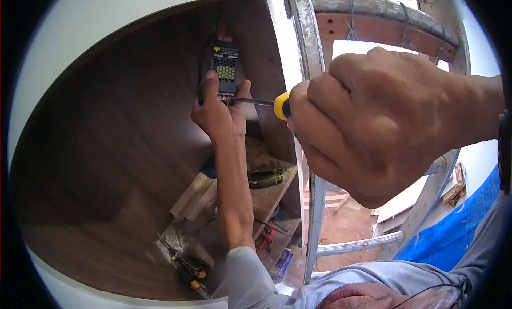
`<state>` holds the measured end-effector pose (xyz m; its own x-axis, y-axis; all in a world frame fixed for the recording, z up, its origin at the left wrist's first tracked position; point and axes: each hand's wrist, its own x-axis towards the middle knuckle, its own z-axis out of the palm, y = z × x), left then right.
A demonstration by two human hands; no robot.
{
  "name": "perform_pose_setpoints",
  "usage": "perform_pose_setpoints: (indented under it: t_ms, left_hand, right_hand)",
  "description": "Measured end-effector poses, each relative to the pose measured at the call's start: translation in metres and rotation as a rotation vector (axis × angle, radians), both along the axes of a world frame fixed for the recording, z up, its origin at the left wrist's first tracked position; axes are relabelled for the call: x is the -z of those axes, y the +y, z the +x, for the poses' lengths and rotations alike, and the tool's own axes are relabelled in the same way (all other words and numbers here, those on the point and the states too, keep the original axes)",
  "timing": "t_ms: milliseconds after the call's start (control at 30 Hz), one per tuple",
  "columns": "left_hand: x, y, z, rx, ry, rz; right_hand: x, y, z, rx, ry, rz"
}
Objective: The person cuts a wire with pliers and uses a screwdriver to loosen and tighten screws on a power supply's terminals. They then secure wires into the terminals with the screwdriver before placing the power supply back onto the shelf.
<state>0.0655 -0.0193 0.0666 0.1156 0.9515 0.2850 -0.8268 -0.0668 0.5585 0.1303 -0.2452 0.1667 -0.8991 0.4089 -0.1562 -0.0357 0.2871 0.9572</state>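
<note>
My left hand is closed around the lower end of a black power supply with a perforated cover and a yellow label. Its thumb lies on the cover's edge. A dark cable runs along the unit's left side, and reddish wires show at its top. My right hand grips a screwdriver with a yellow and black handle. The thin shaft points left, and its tip is at the terminal screws on the unit's lower end. Whether the tip sits in a screw is too small to tell.
A ladder stands close on the right, below my right arm. On the lower shelf lie pliers, wood blocks and more yellow-black tools. The dark cabinet panel curves around on the left. A blue sheet hangs lower right.
</note>
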Motion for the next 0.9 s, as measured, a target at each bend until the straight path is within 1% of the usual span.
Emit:
perform_pose_setpoints:
  t_ms: [33,200,233,300,333,367,400,433,467,500,533,567,633,667,700,767,800,833,900]
  left_hand:
    - [0.000,0.002,-0.001,0.019,-0.016,0.000]
    - [0.001,-0.001,0.002,0.037,-0.040,-0.022]
    - [0.000,-0.003,0.003,0.024,-0.032,-0.052]
    - [0.001,0.000,0.005,0.012,-0.023,-0.085]
    - [0.003,0.008,0.004,0.069,-0.060,-0.091]
    - [0.005,0.012,0.004,0.126,-0.094,-0.096]
    - [0.006,0.011,0.005,0.127,-0.093,-0.095]
    - [0.007,0.008,0.007,0.097,-0.126,-0.033]
    - [0.008,0.006,0.007,0.068,-0.154,0.030]
    - [0.011,0.008,0.009,0.070,-0.153,0.035]
    - [0.015,0.011,0.012,0.112,-0.202,0.081]
    - [0.018,0.013,0.013,0.154,-0.250,0.125]
    - [0.012,0.002,0.007,0.119,-0.206,0.096]
    - [0.009,-0.002,0.005,0.083,-0.166,0.064]
    - [0.007,-0.001,0.005,0.093,-0.167,0.071]
    - [0.006,0.011,0.004,0.102,-0.098,0.014]
    - [0.010,0.016,0.006,0.142,-0.129,0.088]
    - [0.014,0.020,0.008,0.144,-0.129,0.087]
    - [0.018,0.023,0.008,0.172,-0.109,0.081]
  right_hand:
    - [0.003,0.002,0.002,0.000,0.004,-0.003]
    - [0.019,0.012,0.004,-0.085,0.381,0.063]
    - [0.018,0.007,0.000,-0.082,0.382,0.057]
    - [0.012,-0.009,-0.009,0.289,0.529,-0.085]
    - [0.014,-0.009,-0.008,0.290,0.528,-0.087]
    - [0.018,-0.008,-0.004,0.310,0.714,-0.147]
    - [0.022,-0.007,-0.002,0.326,0.899,-0.206]
    - [0.026,-0.003,0.002,0.326,0.899,-0.205]
    - [0.031,0.003,0.008,0.156,0.985,-0.189]
    - [0.030,0.006,0.007,-0.017,1.063,-0.167]
    - [0.026,0.006,0.007,-0.075,1.040,-0.174]
    - [0.023,0.002,0.004,-0.073,1.044,-0.167]
    - [0.016,-0.007,-0.006,-0.035,0.997,-0.267]
    - [0.038,0.010,0.000,0.073,0.910,0.033]
    - [0.033,0.008,0.001,0.078,0.910,0.044]
    - [0.019,-0.001,0.005,0.076,0.693,-0.147]
    - [0.007,-0.013,-0.006,0.256,0.576,-0.145]
    - [0.008,-0.010,-0.004,0.258,0.576,-0.145]
    - [0.008,-0.002,0.001,0.011,0.349,-0.021]
